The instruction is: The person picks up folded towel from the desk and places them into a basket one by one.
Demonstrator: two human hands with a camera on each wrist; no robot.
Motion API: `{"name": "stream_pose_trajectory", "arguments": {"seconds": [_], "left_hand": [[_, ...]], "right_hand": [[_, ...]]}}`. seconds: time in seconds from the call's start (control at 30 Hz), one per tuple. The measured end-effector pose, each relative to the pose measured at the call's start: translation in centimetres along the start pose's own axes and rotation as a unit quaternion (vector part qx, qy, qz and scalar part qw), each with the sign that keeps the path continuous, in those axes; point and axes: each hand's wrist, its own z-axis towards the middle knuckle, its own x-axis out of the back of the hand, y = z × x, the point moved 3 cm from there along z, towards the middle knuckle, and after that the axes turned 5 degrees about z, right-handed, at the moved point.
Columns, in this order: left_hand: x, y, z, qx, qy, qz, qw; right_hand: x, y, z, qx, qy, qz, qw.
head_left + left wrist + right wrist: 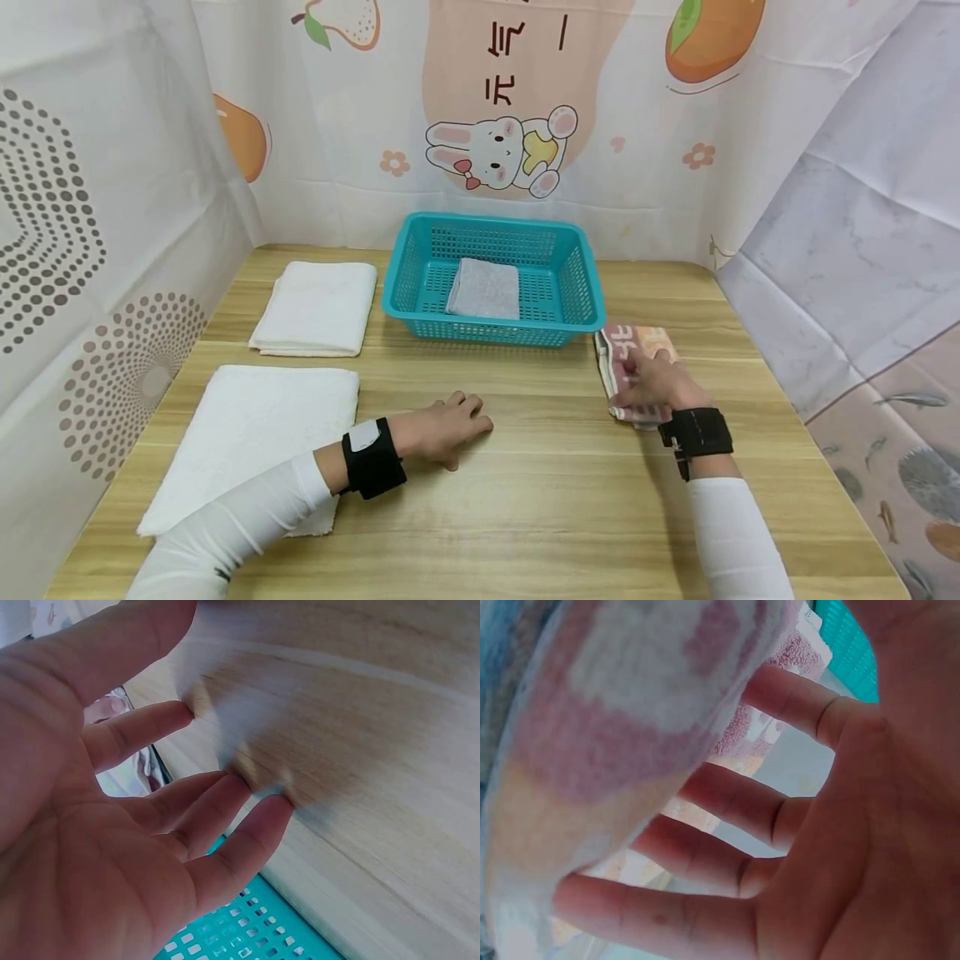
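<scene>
My right hand (660, 382) is on a folded red-and-orange patterned towel (621, 346) at the right of the table. In the right wrist view its fingers (780, 814) look fairly straight, their tips against the patterned cloth (607, 750); the thumb's tip is out of sight. Near the middle of the table, my left hand (444, 429) holds nothing. Its loosely bent fingers (240, 847) touch the wood with their tips. Behind both hands stands a teal perforated basket (491, 333), with a folded grey towel (486, 288) inside.
A folded white towel (318, 308) lies at the back left. In front of it is a larger white towel (255, 425), partly under the left forearm. Printed curtains (337, 167) hang around the back and sides of the wooden table (525, 517).
</scene>
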Motion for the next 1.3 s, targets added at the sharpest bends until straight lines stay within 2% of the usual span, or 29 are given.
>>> {"name": "stream_pose_trajectory", "arguments": {"seconds": [0.33, 0.57, 0.7, 1.1, 1.2, 1.3], "left_hand": [[0.0, -0.1, -0.1, 0.002, -0.003, -0.008, 1.0], [0.0, -0.2, -0.1, 0.011, -0.008, -0.018, 0.9997], [0.0, -0.2, -0.2, 0.013, -0.009, -0.025, 0.9995], [-0.1, -0.1, -0.1, 0.007, -0.009, -0.029, 0.9995], [0.0, -0.1, -0.1, 0.005, -0.006, -0.026, 0.9996], [0.0, -0.1, -0.2, 0.004, -0.004, -0.025, 0.9997]], "right_hand": [[-0.4, -0.1, -0.7, 0.032, -0.011, -0.024, 0.999], [-0.7, -0.3, -1.4, 0.021, -0.026, -0.011, 0.999], [-0.9, -0.4, -1.5, 0.038, -0.013, -0.021, 0.999], [-1.6, 0.2, -1.5, -0.021, 0.024, -0.015, 0.999], [-1.7, 0.3, -1.5, -0.017, 0.014, -0.017, 1.0], [-1.8, 0.6, -1.4, 0.009, -0.001, -0.023, 1.0]]}}
